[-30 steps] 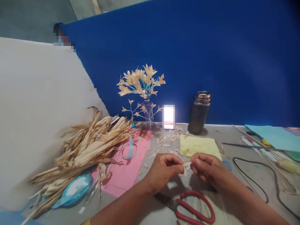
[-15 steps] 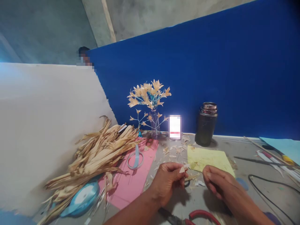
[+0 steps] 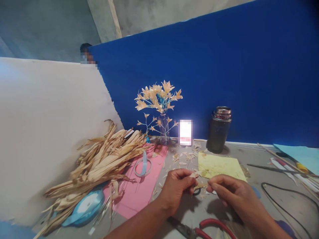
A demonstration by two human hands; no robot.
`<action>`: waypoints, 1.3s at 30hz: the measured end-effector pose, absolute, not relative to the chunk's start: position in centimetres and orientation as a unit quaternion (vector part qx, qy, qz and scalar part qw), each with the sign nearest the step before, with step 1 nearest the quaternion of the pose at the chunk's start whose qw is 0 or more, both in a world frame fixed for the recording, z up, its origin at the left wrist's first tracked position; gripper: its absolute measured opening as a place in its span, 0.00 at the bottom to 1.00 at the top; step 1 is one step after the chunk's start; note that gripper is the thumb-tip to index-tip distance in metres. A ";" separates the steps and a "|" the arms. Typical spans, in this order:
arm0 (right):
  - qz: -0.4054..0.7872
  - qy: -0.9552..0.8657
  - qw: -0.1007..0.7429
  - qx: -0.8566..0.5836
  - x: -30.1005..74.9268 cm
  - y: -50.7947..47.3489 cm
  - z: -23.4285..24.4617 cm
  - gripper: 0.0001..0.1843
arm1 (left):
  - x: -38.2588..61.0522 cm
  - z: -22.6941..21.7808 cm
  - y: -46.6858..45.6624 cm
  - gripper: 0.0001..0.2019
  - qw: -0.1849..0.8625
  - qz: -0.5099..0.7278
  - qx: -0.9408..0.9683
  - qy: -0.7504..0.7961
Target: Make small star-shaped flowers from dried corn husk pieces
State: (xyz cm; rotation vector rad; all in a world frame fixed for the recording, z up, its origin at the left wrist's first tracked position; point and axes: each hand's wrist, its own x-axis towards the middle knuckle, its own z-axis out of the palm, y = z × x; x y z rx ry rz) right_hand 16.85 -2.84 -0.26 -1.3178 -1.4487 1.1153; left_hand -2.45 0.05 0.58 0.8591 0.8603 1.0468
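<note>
Near the middle of the table, my left hand (image 3: 174, 191) pinches a small pale piece of dried husk (image 3: 195, 174) between thumb and forefinger. Just to its right, my right hand (image 3: 234, 196) has its fingertips pressed together; anything in them is too small to make out. The two hands are close but apart. Behind them lies a yellow paper (image 3: 220, 165) with smears on it, among scattered husk scraps (image 3: 183, 158). Red-handled pliers (image 3: 216, 223) lie below and between my forearms. Part of a dark loop (image 3: 197, 191) shows beside my left fingers.
At left are dried corn husks (image 3: 99, 162), a blue ribbon roll (image 3: 87, 207), and a tape ring (image 3: 143, 167) on pink paper (image 3: 134, 200). Husk flowers (image 3: 159, 94) rise at the back. A dark flask (image 3: 219, 132) and a black cord (image 3: 281, 194) are on the right.
My right hand has moved left and slightly up, its fingertips now nearer my left hand. My left hand still holds the husk piece. The whole view has shifted slightly.
</note>
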 end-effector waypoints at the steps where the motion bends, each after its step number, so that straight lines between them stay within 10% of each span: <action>1: 0.455 -0.574 0.435 -0.523 16.8 -2.9 -0.2 0.21 | -2.5 0.6 0.1 0.20 0.693 0.470 0.384 0.390; 11: 0.413 -0.576 0.493 -0.505 17.2 -3.0 -0.1 0.29 | -3.2 0.7 0.8 0.18 0.700 0.487 0.371 0.369; 18: 0.322 -0.608 0.512 -0.514 16.2 -3.9 0.4 0.11 | -2.6 1.2 -0.5 0.06 0.595 0.486 0.504 0.395; 39: 0.147 -0.723 0.498 -0.457 15.7 -4.2 0.8 0.06 | -2.1 1.0 -1.8 0.07 0.413 0.483 0.642 0.428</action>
